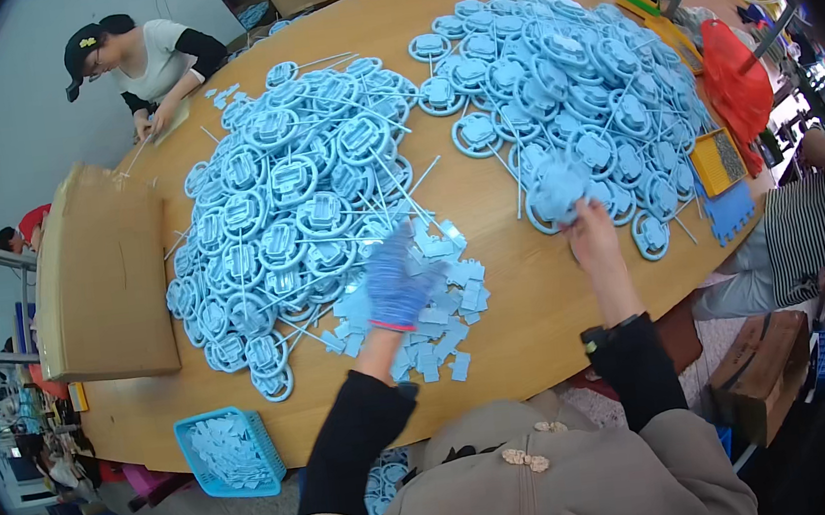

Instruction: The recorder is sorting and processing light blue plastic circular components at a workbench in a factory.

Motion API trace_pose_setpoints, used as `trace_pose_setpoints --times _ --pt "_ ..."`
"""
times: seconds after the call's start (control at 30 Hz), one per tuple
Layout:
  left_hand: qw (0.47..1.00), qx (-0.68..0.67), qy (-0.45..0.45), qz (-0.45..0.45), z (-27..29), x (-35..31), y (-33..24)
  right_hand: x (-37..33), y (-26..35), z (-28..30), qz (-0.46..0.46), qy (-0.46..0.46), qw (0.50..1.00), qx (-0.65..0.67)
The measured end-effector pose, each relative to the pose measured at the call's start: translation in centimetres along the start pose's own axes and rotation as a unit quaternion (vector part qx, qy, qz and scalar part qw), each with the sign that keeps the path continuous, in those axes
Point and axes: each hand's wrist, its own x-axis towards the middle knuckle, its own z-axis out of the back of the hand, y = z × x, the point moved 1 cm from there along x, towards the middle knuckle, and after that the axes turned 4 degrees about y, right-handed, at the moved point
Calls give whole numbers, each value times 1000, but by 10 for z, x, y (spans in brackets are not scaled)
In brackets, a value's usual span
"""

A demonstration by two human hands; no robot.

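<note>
1. Light-blue round part (558, 189) – at the near edge of the right heap (555, 82), right of the table's middle. Its outline is smeared, so which face is up cannot be read.
2. Right hand (592, 230): fingers drawn in narrow, pinching the part at its near rim. An edge grip probably leaves most of the face uncovered.
3. Left hand (401, 281): gloved in blue-purple, over the loose flat pieces (450, 304), between them and the left heap (269, 187). Blurred; I cannot tell whether the fingers hold a piece or only touch the pile.
4. Flat pieces lie scattered at the near side of the left heap, presumably there for short reach. More fill the blue basket (270, 451) at the table's near left edge – likely a reserve kept off the working area.
5. Both heaps hold similar round parts with thin sticks; bare table (516, 337) runs between them, which seems to keep the two lots apart.
6. Cardboard box (98, 280) stands at the left edge, beside the left heap. Far left, a co-worker (151, 69) bends over the table.
</note>
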Motion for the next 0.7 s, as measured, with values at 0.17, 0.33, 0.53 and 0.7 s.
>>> trace_pose_setpoints --times 0.17,0.33,0.53,0.7 --pt "929 335 86 129 82 32 88 -3 2 -60 -32 79 989 -122" --pt "913 271 121 278 84 86 123 -18 -71 -100 22 184 819 -543" --pt "946 196 155 205 59 90 145 -17 -137 -117 188 162 709 -660" --pt "911 320 193 176 85 32 109 -67 -140 -137 226 189 664 -688"
